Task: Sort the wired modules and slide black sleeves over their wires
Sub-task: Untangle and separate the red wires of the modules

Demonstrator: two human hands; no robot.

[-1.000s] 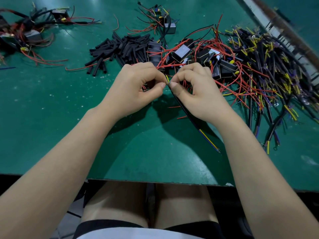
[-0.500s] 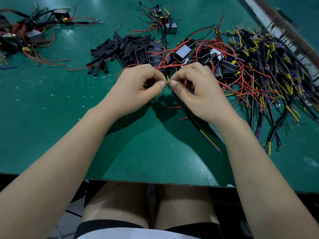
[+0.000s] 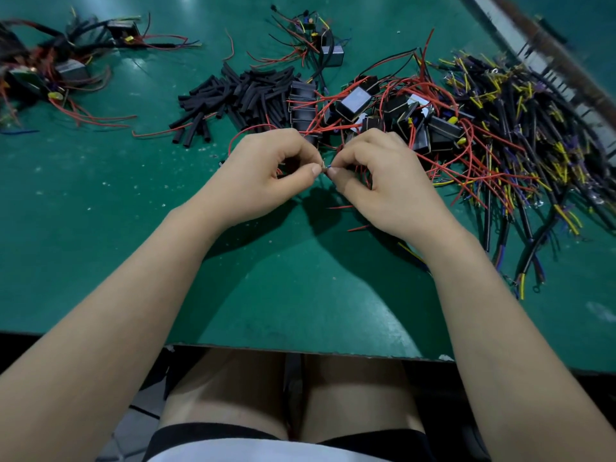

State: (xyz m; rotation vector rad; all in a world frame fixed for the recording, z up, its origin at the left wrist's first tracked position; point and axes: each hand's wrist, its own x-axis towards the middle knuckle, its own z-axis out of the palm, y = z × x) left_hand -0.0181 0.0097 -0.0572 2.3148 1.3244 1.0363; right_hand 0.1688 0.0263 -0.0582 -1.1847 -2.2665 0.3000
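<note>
While both hands hover over the green worktop (image 3: 100,228), the left hand (image 3: 266,171) and right hand (image 3: 383,181) pinch a thin wire (image 3: 326,168) between fingertips — grips nearly touching. Just behind lie sleeves (image 3: 240,95) and modules (image 3: 393,111).

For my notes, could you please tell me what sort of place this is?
Probably an electronics assembly bench: a green work mat holds a pile of black sleeves, boxy wired modules and bundled wires.
</note>
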